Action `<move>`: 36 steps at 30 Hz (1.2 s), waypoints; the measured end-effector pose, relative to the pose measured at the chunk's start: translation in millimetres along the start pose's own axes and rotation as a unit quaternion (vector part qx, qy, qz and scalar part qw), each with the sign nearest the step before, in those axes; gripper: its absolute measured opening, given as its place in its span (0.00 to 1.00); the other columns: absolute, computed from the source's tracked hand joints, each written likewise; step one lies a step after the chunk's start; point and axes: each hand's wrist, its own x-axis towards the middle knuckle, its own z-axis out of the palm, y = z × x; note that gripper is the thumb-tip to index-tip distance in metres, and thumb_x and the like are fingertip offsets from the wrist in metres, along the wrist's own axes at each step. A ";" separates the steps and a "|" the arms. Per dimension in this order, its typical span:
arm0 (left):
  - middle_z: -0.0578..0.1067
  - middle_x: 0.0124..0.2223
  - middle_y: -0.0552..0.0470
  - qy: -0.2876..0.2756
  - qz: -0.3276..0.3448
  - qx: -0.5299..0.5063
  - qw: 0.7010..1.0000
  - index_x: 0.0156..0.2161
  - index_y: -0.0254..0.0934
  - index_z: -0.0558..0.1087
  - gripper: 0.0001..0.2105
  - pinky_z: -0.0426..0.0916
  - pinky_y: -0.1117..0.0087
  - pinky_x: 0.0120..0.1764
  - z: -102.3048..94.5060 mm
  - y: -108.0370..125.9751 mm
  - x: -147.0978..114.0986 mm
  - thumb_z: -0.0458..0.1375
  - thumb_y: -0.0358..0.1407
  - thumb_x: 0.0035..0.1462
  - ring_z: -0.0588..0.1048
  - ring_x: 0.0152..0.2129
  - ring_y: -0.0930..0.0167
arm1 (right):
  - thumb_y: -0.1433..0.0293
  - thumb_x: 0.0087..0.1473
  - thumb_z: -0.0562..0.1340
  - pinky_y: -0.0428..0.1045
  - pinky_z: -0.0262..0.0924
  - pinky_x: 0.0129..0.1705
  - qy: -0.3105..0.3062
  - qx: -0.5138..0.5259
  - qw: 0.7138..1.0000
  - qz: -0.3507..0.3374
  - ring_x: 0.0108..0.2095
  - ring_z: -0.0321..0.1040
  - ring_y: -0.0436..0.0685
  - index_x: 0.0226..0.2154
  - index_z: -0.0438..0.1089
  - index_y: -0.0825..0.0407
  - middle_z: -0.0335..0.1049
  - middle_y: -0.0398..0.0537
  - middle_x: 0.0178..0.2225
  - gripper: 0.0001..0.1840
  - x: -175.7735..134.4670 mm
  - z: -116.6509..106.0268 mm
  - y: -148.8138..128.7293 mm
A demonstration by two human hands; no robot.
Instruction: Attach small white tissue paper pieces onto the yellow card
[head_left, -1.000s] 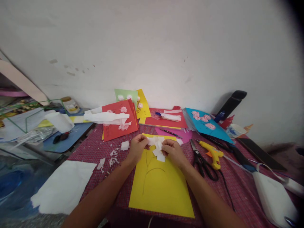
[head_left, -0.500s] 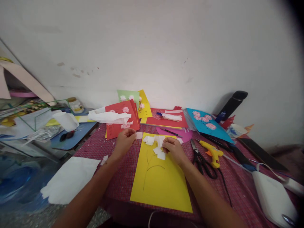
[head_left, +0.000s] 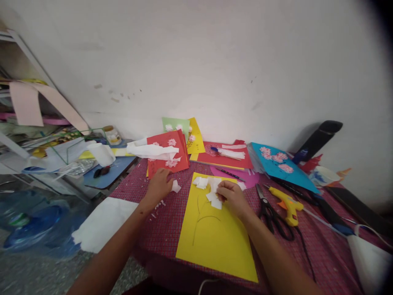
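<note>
A yellow card [head_left: 215, 241] with curved pencil lines lies flat in front of me. Near its top edge rest small white paper pieces [head_left: 201, 182]. My right hand [head_left: 231, 196] is over the card's upper right, thumb and finger pinching a white paper piece [head_left: 215, 199]; the grip partly covers it. Left of the card is my left hand [head_left: 160, 185], its fingers curled close to a red card [head_left: 168, 143]. A small white paper piece [head_left: 176, 187] sticks out at its thumb side and appears pinched there.
Scissors [head_left: 272, 213] and a yellow glue gun [head_left: 287, 205] lie right of the card. A blue flower card [head_left: 294, 176] and a cup [head_left: 324, 176] stand behind them. White paper [head_left: 106, 221] hangs past the left table edge. A pen [head_left: 230, 174] lies behind.
My left hand has moved left and lower, away from the yellow card, and its paper piece has gone with it. The right hand keeps its place on the card. The view has shifted left.
</note>
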 end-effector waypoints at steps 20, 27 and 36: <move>0.77 0.41 0.46 -0.223 -0.015 -0.542 0.810 0.44 0.35 0.73 0.13 0.68 0.69 0.42 57.0 90.1 -35.3 0.58 0.36 0.53 0.75 0.38 0.69 | 0.64 0.45 0.65 0.44 0.50 0.20 -0.076 0.055 0.996 0.014 0.17 0.55 0.46 0.25 0.68 0.54 0.62 0.39 0.17 0.10 -2.1 7.0 1.7; 0.76 0.35 0.49 -0.191 -0.036 -0.493 0.848 0.41 0.36 0.75 0.11 0.68 0.73 0.32 58.7 84.7 -34.2 0.57 0.38 0.54 0.73 0.28 0.72 | 0.61 0.45 0.66 0.44 0.50 0.21 -0.088 0.044 0.995 0.023 0.17 0.56 0.46 0.26 0.69 0.54 0.63 0.39 0.17 0.12 -3.4 7.7 1.8; 0.75 0.30 0.51 -0.172 -0.084 -0.485 0.853 0.36 0.35 0.75 0.10 0.67 0.74 0.28 56.5 85.7 -34.6 0.56 0.39 0.54 0.72 0.23 0.74 | 0.66 0.45 0.64 0.44 0.50 0.21 -0.084 0.056 0.994 0.034 0.16 0.56 0.47 0.24 0.65 0.53 0.63 0.39 0.16 0.08 -3.2 7.4 2.6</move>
